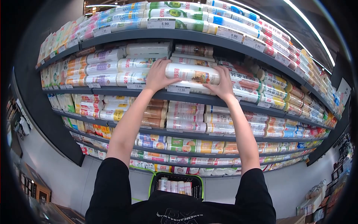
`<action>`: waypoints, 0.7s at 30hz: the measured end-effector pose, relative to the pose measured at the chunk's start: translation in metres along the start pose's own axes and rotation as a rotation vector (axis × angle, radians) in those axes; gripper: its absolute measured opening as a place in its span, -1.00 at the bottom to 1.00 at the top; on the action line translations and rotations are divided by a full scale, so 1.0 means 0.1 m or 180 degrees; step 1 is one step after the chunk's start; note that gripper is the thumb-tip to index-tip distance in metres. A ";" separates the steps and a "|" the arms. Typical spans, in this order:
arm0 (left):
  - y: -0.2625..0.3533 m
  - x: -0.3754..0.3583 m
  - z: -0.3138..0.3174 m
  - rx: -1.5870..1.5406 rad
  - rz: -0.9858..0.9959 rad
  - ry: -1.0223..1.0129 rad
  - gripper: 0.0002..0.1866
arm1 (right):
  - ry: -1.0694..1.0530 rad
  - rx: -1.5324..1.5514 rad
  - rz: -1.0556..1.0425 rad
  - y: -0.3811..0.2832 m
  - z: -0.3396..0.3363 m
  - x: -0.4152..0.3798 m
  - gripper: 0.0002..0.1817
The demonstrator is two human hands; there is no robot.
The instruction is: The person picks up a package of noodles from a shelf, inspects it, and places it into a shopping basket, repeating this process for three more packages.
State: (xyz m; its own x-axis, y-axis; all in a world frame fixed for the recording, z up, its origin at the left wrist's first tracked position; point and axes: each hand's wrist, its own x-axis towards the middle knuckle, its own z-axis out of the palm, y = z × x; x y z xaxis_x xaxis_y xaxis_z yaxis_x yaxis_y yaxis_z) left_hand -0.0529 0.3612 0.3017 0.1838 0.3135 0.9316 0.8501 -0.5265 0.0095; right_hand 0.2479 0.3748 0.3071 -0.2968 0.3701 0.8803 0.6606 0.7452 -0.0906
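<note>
Both my hands grip a white cylindrical pack of dried noodles [192,73] with red lettering and a picture on its label. It lies level in front of the second shelf from the top. My left hand [159,75] wraps its left end, thumb along the lower front. Around the right end is my right hand [222,83], with its thumb underneath. Just below the held pack, another pale pack [190,85] shows in part on the shelf. Packs with purple labels [106,68] are stacked to the left, and printed noodle packs [244,83] lie to the right.
The shelf above [186,34] juts out over my hands, with price tags [161,24] along its edge. Lower shelves hold more packs [185,116]. A black basket with a green rim [202,188] stands on the floor [220,188] before me, with several packs [174,186] inside.
</note>
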 end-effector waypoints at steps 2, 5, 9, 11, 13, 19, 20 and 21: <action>-0.01 0.01 0.01 0.0024 -0.0025 -0.0058 -0.20 | -0.0003 -0.0027 0.0093 0.00 0.00 0.04 -0.14; -0.03 0.01 0.03 0.0013 -0.0011 -0.0108 -0.21 | -0.0366 -0.0105 0.0342 0.01 -0.02 0.10 -0.21; -0.08 0.05 0.10 -0.0108 -0.0044 -0.0134 -0.22 | -0.0398 -0.0050 0.0479 0.01 -0.02 0.15 -0.18; -0.03 0.08 0.03 -0.0185 -0.0054 -0.0064 -0.24 | -0.0282 0.0271 0.0360 -0.07 -0.10 0.14 -0.22; 0.08 0.03 -0.10 -0.0625 -0.0177 -0.0028 -0.25 | -0.0213 0.0582 0.0249 -0.18 -0.25 0.11 -0.25; 0.89 -0.91 -0.65 -0.2932 -0.1601 -0.0078 -0.40 | -0.0058 0.2155 0.0794 -0.83 -0.59 -0.82 -0.27; 1.10 -1.16 -0.74 -0.3552 -0.1933 -0.0067 -0.48 | -0.0034 0.2285 0.0970 -0.96 -0.61 -1.09 -0.28; 1.23 -1.50 -0.74 -0.3510 -0.2177 -0.0001 -0.58 | 0.0011 0.2864 0.1569 -1.13 -0.57 -1.39 -0.36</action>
State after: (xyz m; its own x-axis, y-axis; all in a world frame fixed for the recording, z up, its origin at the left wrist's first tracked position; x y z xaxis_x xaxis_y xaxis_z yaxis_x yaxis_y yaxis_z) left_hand -0.0122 0.1908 0.1898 -0.1233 0.7758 0.6189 -0.0810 -0.6294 0.7728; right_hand 0.2539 0.2078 0.2216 -0.1294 0.7473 0.6518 -0.0536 0.6511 -0.7571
